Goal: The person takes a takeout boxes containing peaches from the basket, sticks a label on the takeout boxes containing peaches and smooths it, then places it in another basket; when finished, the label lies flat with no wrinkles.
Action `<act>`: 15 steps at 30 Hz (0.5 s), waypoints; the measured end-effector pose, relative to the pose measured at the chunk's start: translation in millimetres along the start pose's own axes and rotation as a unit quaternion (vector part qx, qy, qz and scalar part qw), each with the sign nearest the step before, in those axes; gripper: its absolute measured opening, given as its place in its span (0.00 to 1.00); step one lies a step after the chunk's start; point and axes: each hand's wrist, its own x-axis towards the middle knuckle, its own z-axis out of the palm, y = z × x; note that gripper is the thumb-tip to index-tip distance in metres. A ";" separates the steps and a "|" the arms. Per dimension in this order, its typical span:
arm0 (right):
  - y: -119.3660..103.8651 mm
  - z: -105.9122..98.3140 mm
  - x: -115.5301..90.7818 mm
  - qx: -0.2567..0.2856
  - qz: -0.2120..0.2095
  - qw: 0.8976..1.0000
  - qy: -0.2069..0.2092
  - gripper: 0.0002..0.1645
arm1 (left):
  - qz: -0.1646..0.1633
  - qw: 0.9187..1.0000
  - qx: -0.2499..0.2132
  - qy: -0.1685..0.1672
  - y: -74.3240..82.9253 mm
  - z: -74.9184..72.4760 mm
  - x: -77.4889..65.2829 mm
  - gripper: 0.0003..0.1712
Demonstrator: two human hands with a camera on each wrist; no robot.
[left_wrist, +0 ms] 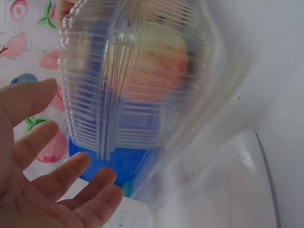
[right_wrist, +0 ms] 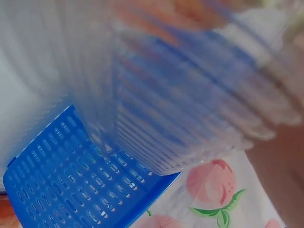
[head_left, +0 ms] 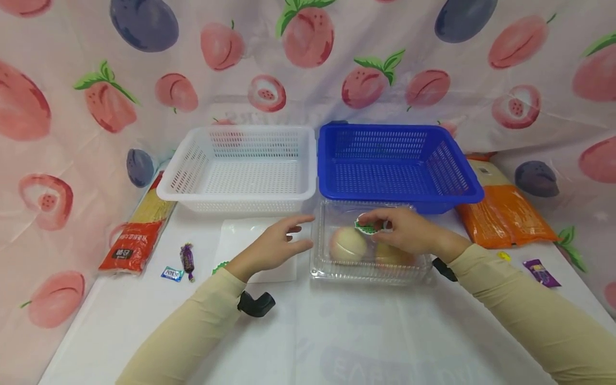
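A clear plastic clamshell box (head_left: 327,270) with two peaches inside stands in front of the blue basket; one pale peach (head_left: 347,245) shows at its left. Over the box lid, my right hand (head_left: 409,230) pinches a round green-and-white sticker (head_left: 367,229) between curled fingers and thumb. My left hand (head_left: 271,248) hovers left of the box with fingers spread and nothing in them. Below that hand lies a white sheet (head_left: 269,272), a green sticker (head_left: 221,266) at its left edge. In the left wrist view, the left fingers sit beside the box's ribbed side (left_wrist: 128,95).
A white basket (head_left: 236,206) and a blue basket (head_left: 399,197) stand side by side behind. Noodle packs lie at the left (head_left: 127,243) and right (head_left: 510,214). Small wrapped sweets lie at the left (head_left: 187,261) and right (head_left: 541,272). Fruit-print cloth hangs behind.
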 end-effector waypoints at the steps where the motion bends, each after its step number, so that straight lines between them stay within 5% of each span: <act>1: 0.3 -0.4 -0.3 -0.002 0.000 1.000 0.002 0.21 | -0.005 1.000 -0.007 -0.003 0.2 0.8 0.6 0.34; 15: -3.0 -7.8 -14.0 -0.025 -0.001 1.000 -0.017 0.18 | -0.038 0.998 -0.037 -0.013 -1.2 8.8 5.1 0.35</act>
